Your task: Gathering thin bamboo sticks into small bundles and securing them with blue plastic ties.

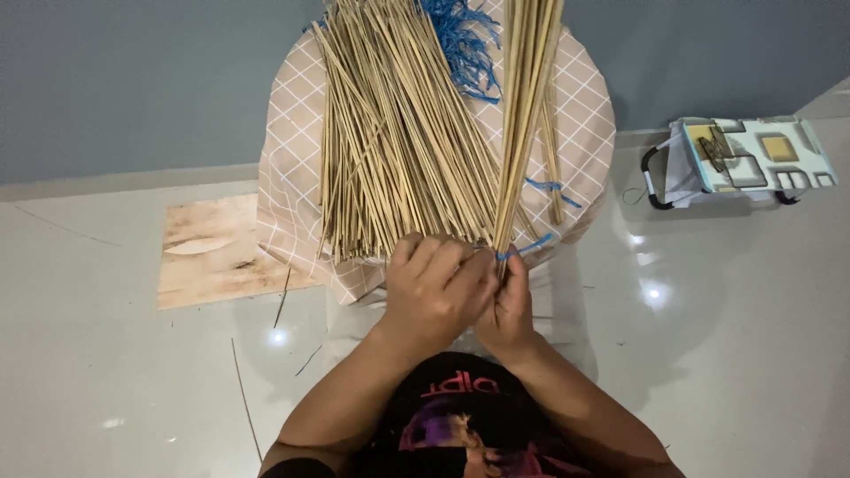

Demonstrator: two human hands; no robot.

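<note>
The left hand (434,288) is curled shut with its fingers folded over the near ends of the sticks, close against the right hand. The right hand (509,305) is pressed together around the base of a thin bundle of sticks (524,106), which rises from the grip toward the far edge of the view. A blue strip (524,250) crosses the bundle just above the right hand's fingers.

Left of the bundle, a large loose heap of sticks (398,133) lies fanned across a round bench covered by a pink cloth (292,168) with a white grid pattern. Their near ends hang over the bench edge, just beside the left hand. A tangle of blue strips (460,35) sits on the far part of the heap. 2 more short blue pieces (551,188) lie on the cloth to the right of the bundle.

On the shiny white floor (726,336), a flat wooden board (212,252) lies to the left of the bench, partly under the cloth. A patterned bag with black handles (753,159) rests on the floor far right. A few stray sticks (246,398) lie on the floor near left.
</note>
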